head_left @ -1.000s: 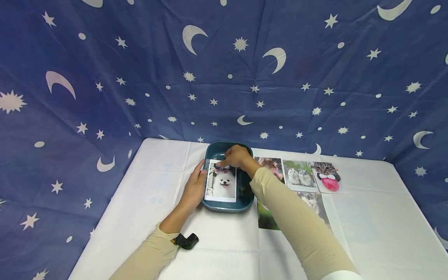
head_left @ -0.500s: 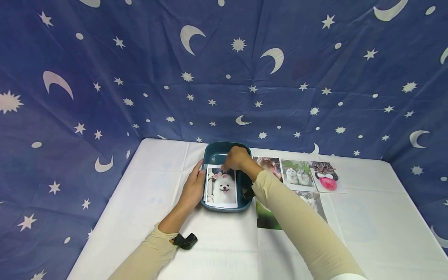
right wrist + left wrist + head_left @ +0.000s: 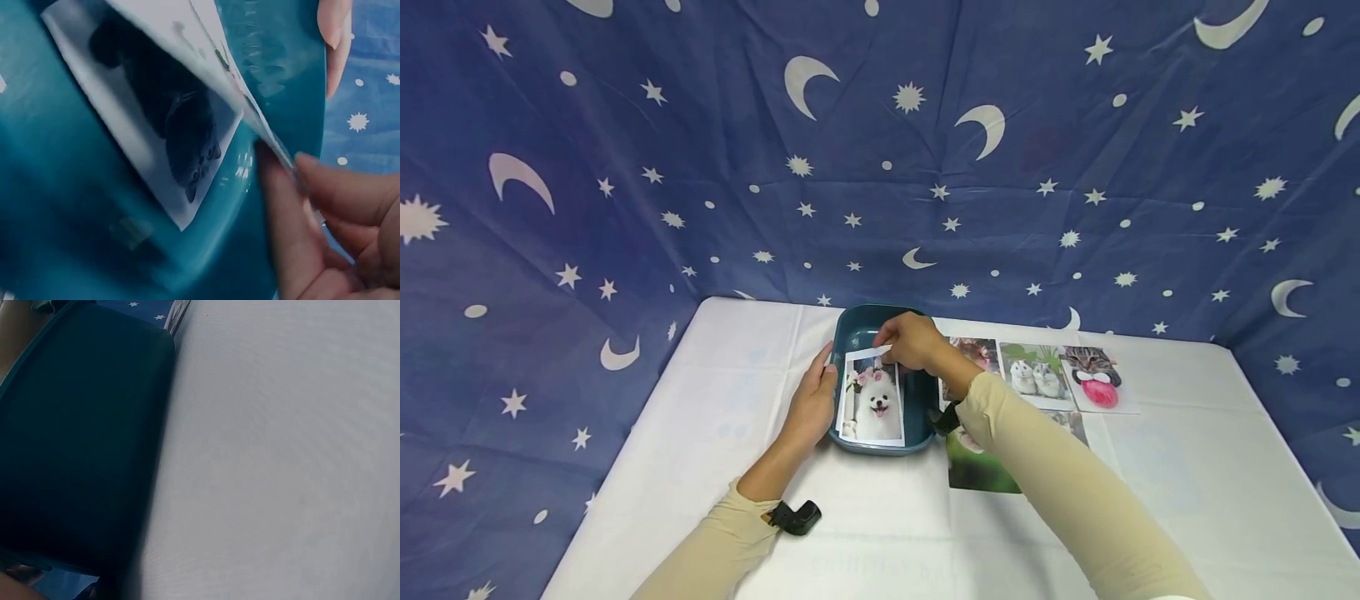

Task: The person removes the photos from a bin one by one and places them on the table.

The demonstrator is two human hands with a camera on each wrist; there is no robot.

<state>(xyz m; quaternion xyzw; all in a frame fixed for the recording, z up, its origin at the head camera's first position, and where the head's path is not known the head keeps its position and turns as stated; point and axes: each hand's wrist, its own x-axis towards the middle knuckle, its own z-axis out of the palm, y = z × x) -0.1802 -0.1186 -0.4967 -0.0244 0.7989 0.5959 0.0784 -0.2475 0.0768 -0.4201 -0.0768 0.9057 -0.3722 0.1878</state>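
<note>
A teal plastic tub (image 3: 859, 450) stands on the white cloth. My left hand (image 3: 814, 400) holds its left rim; in the right wrist view, the left fingers (image 3: 335, 25) show at that rim. In the tub lies a photo of a white fluffy dog (image 3: 876, 408), its far right corner lifted. My right hand (image 3: 913, 342) reaches over the far part of the tub and pinches that corner between thumb and finger, as the right hand (image 3: 331, 219) shows up close. Beneath the raised print, the right wrist view shows a photo of a dark cat (image 3: 181, 125) in the tub.
Right of the tub lie several animal photos: two white hamsters (image 3: 1033, 375), a tabby cat with a pink ball (image 3: 1093, 379), and a green one (image 3: 973, 471) partly under the right sleeve. A blue star-patterned cloth (image 3: 880, 208) hangs behind the table.
The dog photo has shifted slightly toward me in the tub, and its far right corner has come up with my right fingers. My left hand stays at the tub's rim.
</note>
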